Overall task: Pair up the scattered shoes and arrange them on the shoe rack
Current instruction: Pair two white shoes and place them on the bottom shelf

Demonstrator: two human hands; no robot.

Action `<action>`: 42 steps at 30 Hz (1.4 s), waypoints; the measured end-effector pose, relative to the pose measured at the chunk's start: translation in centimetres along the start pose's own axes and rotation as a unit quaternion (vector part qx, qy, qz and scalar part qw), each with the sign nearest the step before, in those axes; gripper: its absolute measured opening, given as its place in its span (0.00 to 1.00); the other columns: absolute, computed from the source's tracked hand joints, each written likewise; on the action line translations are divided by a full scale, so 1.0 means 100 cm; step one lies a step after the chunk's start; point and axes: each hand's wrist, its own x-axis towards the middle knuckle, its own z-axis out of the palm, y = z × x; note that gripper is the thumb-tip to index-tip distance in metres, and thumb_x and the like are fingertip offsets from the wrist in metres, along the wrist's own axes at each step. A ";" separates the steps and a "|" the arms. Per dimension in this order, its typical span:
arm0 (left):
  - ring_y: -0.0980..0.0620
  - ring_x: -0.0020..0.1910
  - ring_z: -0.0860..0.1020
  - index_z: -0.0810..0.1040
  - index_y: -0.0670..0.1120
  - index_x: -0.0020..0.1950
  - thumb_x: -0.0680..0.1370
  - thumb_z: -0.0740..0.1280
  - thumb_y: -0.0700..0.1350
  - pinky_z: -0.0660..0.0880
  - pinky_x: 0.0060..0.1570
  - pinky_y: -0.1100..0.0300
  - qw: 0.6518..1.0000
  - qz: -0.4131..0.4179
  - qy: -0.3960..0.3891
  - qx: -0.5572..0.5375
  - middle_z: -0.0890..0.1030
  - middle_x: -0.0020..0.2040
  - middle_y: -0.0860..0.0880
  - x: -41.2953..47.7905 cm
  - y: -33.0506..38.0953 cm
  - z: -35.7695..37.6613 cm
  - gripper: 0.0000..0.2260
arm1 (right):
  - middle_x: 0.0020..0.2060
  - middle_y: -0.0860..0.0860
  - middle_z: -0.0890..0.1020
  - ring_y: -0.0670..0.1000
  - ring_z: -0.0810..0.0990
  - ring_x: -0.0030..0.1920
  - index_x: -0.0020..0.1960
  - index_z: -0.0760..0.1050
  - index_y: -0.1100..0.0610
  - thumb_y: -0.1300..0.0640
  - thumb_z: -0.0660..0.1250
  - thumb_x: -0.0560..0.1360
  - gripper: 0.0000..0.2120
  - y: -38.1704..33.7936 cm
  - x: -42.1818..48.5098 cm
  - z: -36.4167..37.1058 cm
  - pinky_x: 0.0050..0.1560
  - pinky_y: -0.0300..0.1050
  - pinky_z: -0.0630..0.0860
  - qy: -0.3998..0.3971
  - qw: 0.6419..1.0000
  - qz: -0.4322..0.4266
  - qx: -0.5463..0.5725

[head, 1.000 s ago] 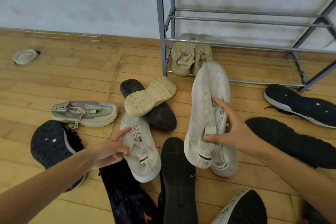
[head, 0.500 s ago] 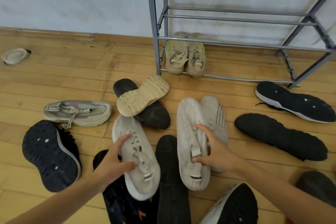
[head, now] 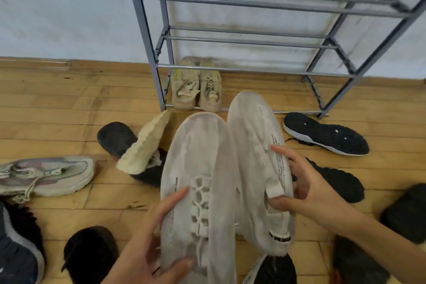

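Observation:
Two matching white knit sneakers are held side by side above the floor, toes pointing at the rack. My left hand [head: 152,244] grips the left white sneaker [head: 198,168] from below and at its side. My right hand [head: 306,189] grips the right white sneaker [head: 251,136] at its tongue and side. The grey metal shoe rack [head: 253,67] stands against the wall. A beige pair [head: 196,85] sits on its bottom tier at the left.
On the wooden floor lie a grey-pink sneaker [head: 46,175], an overturned cream-soled shoe [head: 145,145] on a black shoe [head: 117,136], an overturned black sneaker with white edge [head: 327,134], and several more black shoes at the left, bottom and right.
My left hand has taken hold of the second white sneaker and lifted it. Both white sneakers have come together, raised and pointing toward the rack.

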 end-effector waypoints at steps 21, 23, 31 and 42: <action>0.57 0.54 0.81 0.64 0.63 0.70 0.67 0.74 0.32 0.80 0.44 0.62 0.972 -0.155 -0.135 -0.117 0.70 0.65 0.58 0.260 -0.051 0.059 0.40 | 0.62 0.41 0.72 0.35 0.80 0.52 0.69 0.59 0.35 0.65 0.75 0.66 0.43 0.058 0.082 -0.117 0.44 0.39 0.80 0.092 0.994 0.048 0.020; 0.53 0.59 0.77 0.61 0.63 0.71 0.66 0.75 0.34 0.80 0.47 0.59 0.977 -0.146 -0.133 -0.080 0.71 0.66 0.54 0.290 -0.053 0.062 0.43 | 0.60 0.45 0.74 0.36 0.81 0.49 0.70 0.57 0.36 0.64 0.76 0.66 0.45 0.063 0.104 -0.129 0.41 0.38 0.80 0.112 0.992 0.061 0.016; 0.42 0.57 0.78 0.69 0.41 0.65 0.76 0.65 0.32 0.76 0.57 0.46 0.981 -0.167 -0.005 -0.096 0.76 0.64 0.38 0.440 -0.049 0.102 0.19 | 0.69 0.54 0.70 0.57 0.72 0.66 0.76 0.51 0.45 0.63 0.74 0.68 0.46 0.045 0.251 -0.201 0.63 0.61 0.72 0.247 0.961 0.044 0.117; 0.73 0.73 0.45 0.47 0.62 0.75 0.80 0.61 0.45 0.45 0.65 0.82 0.971 0.019 -0.149 0.187 0.47 0.75 0.69 0.241 -0.072 0.092 0.31 | 0.60 0.43 0.73 0.41 0.72 0.58 0.64 0.69 0.47 0.67 0.62 0.76 0.22 0.079 0.123 -0.098 0.53 0.28 0.69 0.259 0.963 0.008 -0.078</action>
